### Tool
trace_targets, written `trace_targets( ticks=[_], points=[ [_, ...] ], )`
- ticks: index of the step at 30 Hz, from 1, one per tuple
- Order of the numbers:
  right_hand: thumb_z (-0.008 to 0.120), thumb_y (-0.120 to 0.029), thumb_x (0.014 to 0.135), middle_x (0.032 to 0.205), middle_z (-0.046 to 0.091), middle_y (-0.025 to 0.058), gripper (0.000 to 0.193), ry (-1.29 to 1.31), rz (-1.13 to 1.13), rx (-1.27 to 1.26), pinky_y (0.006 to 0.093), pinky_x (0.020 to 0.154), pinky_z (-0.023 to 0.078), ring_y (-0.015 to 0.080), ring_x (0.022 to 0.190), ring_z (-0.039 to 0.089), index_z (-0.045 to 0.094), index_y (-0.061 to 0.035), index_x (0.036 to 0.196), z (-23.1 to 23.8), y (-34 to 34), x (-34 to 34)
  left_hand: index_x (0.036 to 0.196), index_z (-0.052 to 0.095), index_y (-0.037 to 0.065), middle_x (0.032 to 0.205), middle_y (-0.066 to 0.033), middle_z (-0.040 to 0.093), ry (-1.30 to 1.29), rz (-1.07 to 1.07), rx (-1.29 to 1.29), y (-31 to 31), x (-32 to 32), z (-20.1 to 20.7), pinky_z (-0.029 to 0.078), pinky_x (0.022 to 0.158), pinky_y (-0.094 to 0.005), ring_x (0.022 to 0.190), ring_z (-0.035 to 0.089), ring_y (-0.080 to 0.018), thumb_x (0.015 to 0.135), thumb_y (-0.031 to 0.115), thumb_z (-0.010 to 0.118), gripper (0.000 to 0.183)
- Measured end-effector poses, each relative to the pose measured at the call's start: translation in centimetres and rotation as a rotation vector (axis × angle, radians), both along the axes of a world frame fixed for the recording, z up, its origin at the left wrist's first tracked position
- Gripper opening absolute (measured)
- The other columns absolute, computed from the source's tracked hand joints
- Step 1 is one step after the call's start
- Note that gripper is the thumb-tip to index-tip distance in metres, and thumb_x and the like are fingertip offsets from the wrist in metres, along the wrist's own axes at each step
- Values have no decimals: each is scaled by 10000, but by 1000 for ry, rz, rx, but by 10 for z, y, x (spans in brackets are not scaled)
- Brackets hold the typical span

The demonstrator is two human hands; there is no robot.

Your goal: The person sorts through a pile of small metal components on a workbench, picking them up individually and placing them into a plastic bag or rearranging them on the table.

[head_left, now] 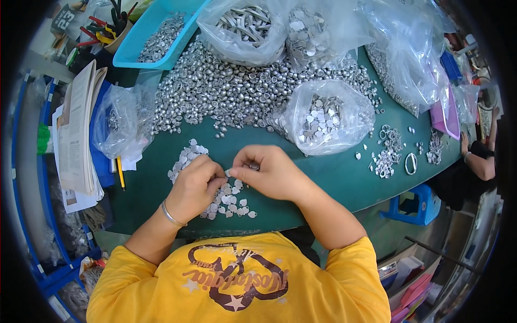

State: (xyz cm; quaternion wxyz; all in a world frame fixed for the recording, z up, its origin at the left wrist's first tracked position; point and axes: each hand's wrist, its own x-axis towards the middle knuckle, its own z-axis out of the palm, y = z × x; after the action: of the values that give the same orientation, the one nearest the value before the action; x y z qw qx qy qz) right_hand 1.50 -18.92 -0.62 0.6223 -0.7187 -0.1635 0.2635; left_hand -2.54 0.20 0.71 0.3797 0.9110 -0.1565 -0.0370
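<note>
My left hand (195, 184) and my right hand (267, 171) meet over the green table, fingers closed in a pinch. Between their fingertips is a small flat silver metal tag (228, 173), partly hidden. Something silvery also shows inside the curled fingers of my right hand, too covered to make out. Loose tags of the same kind, rounded with a tiny loop, lie in a pile (188, 153) beyond my left hand. More tags (230, 202) are scattered on the near side, below both hands.
A big heap of silver domed metal pieces (231, 89) spreads across the back. An opened plastic bag of flat discs (326, 116) stands right of centre. Metal rings (389, 156) lie farther right. A blue basket (126, 51) and papers (75, 140) are left; another person's arm (479, 164) shows far right.
</note>
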Motion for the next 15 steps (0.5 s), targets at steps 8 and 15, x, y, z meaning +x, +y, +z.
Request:
trace_targets(
  ticks=[8,15],
  points=[
    [637,-27,758,871,548,169,120,-427,157,-400,423,688,471,381,796,570,563,-9,852,2,3,-19,905,552,12,820,-35,588,616,172,-663,18,-9,2,460,597,-206,685,563,-104,845,1,603,79],
    [620,-33,786,804,595,133,126,-283,42,-150,357,666,479,269,729,588,584,1,902,-6,-4,-20,937,568,11,787,-61,586,757,345,-994,20,-9,3,455,541,-212,641,563,-112,880,55,541,77]
  ],
)
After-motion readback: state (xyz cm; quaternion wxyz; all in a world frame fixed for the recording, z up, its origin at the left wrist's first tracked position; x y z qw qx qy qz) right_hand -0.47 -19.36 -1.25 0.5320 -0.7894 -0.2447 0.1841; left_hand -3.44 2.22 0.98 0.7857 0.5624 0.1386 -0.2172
